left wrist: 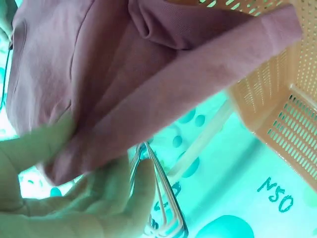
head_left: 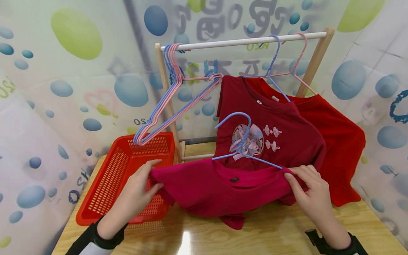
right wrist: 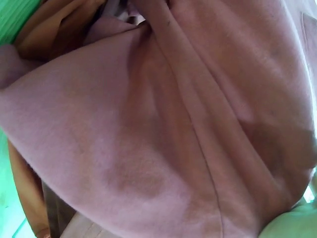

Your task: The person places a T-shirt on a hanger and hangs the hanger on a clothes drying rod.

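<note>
A magenta shirt is held up above the table, a blue hanger inside its neckline with the hook standing free above the collar. At the shirt's left end, my left hand holds the sleeve edge between thumb and fingers. In the left wrist view, the thumb lies over the cloth and the other fingers are behind it. My right hand pinches the opposite shoulder, close to the hanger's arm. Cloth of the shirt fills the right wrist view and hides most of that hand.
Several blue and pink hangers hang at the left of the rack's white rail. A dark red shirt and a bright red shirt hang on its right. A red plastic basket stands on the wooden table.
</note>
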A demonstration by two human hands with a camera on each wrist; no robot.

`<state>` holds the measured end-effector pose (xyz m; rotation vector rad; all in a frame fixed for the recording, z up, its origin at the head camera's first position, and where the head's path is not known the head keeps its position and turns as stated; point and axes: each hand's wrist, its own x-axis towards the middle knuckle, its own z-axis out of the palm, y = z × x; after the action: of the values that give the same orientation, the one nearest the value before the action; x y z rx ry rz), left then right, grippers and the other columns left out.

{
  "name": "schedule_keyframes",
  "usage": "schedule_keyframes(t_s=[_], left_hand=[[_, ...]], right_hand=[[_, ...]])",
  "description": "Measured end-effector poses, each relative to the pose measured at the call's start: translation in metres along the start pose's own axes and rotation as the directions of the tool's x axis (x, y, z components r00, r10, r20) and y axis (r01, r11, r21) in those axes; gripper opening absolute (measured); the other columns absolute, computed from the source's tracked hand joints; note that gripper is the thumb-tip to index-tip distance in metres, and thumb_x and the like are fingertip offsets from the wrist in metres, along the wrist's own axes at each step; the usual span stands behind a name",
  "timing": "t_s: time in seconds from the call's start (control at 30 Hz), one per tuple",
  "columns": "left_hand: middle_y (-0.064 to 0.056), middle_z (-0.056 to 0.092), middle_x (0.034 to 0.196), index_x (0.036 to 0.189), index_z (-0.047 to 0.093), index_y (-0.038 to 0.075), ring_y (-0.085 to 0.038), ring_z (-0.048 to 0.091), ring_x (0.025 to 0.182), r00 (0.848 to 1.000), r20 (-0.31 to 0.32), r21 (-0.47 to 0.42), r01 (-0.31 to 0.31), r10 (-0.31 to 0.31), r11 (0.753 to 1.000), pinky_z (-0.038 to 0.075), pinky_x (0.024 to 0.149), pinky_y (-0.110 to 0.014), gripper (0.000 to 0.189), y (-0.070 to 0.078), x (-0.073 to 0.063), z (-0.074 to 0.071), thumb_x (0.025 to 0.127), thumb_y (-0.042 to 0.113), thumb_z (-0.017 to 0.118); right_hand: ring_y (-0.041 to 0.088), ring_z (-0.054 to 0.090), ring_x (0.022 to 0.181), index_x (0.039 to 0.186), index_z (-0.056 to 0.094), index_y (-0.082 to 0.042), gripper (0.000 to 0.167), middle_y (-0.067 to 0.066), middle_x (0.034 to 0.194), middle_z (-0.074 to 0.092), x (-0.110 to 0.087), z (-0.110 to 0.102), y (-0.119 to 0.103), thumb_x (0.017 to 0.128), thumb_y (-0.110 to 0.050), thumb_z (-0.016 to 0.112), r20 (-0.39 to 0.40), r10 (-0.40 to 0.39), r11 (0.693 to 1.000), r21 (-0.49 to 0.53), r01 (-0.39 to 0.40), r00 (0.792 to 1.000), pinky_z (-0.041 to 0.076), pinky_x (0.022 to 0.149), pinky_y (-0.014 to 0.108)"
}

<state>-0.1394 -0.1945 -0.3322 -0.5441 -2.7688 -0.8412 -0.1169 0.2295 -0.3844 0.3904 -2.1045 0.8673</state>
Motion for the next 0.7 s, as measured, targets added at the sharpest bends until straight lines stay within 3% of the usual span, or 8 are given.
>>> schedule_keyframes(t_s=[0.17,0.27,0.4,0.47,0.5,0.53,0.63,0.7], left_hand=[[0.0,0.064,0.088,0.112,0.052,0.01,-0.009,0.058,0.077,0.999,-0.034,-0.163,-0.014,0.009,0.987,0.051,0.069,-0.026,0.029,-0.005,0.002,-0.012,0.088,-0.004,0.06],[0.001,0.057,0.083,0.101,0.056,0.007,-0.008,0.052,0.076,1.0,-0.02,-0.352,0.013,-0.021,0.936,0.045,0.066,-0.023,0.006,-0.007,0.006,-0.019,0.097,0.007,0.052],[0.002,0.05,0.078,0.09,0.055,0.005,-0.008,0.048,0.074,0.983,0.12,-0.645,0.183,-0.137,0.742,0.041,0.064,-0.025,0.026,-0.01,0.012,-0.023,0.101,0.026,0.045],[0.003,0.048,0.075,0.087,0.053,0.006,-0.008,0.048,0.073,0.96,0.2,-0.689,0.28,-0.195,0.668,0.041,0.064,-0.025,0.031,-0.011,0.016,-0.021,0.1,0.033,0.045],[0.003,0.048,0.074,0.085,0.052,0.006,-0.009,0.048,0.071,0.953,0.22,-0.677,0.304,-0.21,0.67,0.041,0.064,-0.025,0.032,-0.012,0.018,-0.019,0.1,0.034,0.045],[0.003,0.047,0.073,0.084,0.053,0.007,-0.009,0.047,0.07,0.951,0.223,-0.637,0.307,-0.212,0.707,0.041,0.063,-0.025,0.031,-0.014,0.02,-0.016,0.1,0.033,0.046],[0.002,0.048,0.071,0.083,0.054,0.01,-0.011,0.046,0.067,0.973,0.142,-0.382,0.221,-0.18,0.897,0.041,0.061,-0.025,0.023,-0.014,0.024,-0.009,0.098,0.026,0.051],[0.0,0.052,0.076,0.086,0.057,0.01,-0.012,0.05,0.072,0.993,0.018,-0.206,0.117,-0.116,0.971,0.044,0.064,-0.027,0.013,-0.012,0.024,-0.006,0.096,0.017,0.054]], right_hand=[[0.0,0.043,0.078,0.086,0.07,-0.006,0.014,-0.004,0.077,0.061,-0.001,-0.005,0.004,0.077,0.005,0.07,0.044,0.065,0.997,-0.037,-0.063,0.997,0.032,0.071,0.008],[-0.001,0.042,0.077,0.086,0.069,-0.006,0.013,-0.006,0.077,0.06,-0.001,-0.008,0.006,0.078,0.004,0.07,0.062,0.091,0.995,-0.039,-0.089,0.994,0.031,0.068,0.009],[-0.001,0.042,0.076,0.086,0.069,-0.007,0.014,-0.009,0.078,0.059,-0.002,-0.008,0.009,0.079,0.005,0.069,0.072,0.089,0.996,-0.002,-0.089,0.993,0.032,0.066,0.011],[-0.001,0.043,0.077,0.086,0.069,-0.007,0.015,-0.01,0.078,0.059,-0.002,-0.008,0.01,0.079,0.006,0.068,0.07,0.084,0.996,0.022,-0.085,0.994,0.033,0.066,0.011],[-0.001,0.043,0.077,0.085,0.069,-0.006,0.015,-0.01,0.078,0.059,-0.002,-0.008,0.01,0.079,0.007,0.068,0.064,0.077,0.996,0.03,-0.079,0.995,0.033,0.066,0.011],[-0.001,0.043,0.077,0.085,0.069,-0.006,0.015,-0.009,0.078,0.06,-0.002,-0.008,0.01,0.078,0.007,0.068,0.062,0.073,0.997,0.036,-0.075,0.995,0.033,0.066,0.011],[-0.001,0.044,0.078,0.086,0.069,-0.006,0.016,-0.009,0.079,0.06,-0.001,-0.007,0.009,0.078,0.007,0.069,0.063,0.079,0.996,0.024,-0.081,0.995,0.033,0.068,0.01],[-0.001,0.044,0.078,0.087,0.07,-0.006,0.016,-0.009,0.079,0.061,-0.001,-0.008,0.008,0.077,0.007,0.07,0.074,0.093,0.996,0.01,-0.094,0.993,0.033,0.068,0.01]])
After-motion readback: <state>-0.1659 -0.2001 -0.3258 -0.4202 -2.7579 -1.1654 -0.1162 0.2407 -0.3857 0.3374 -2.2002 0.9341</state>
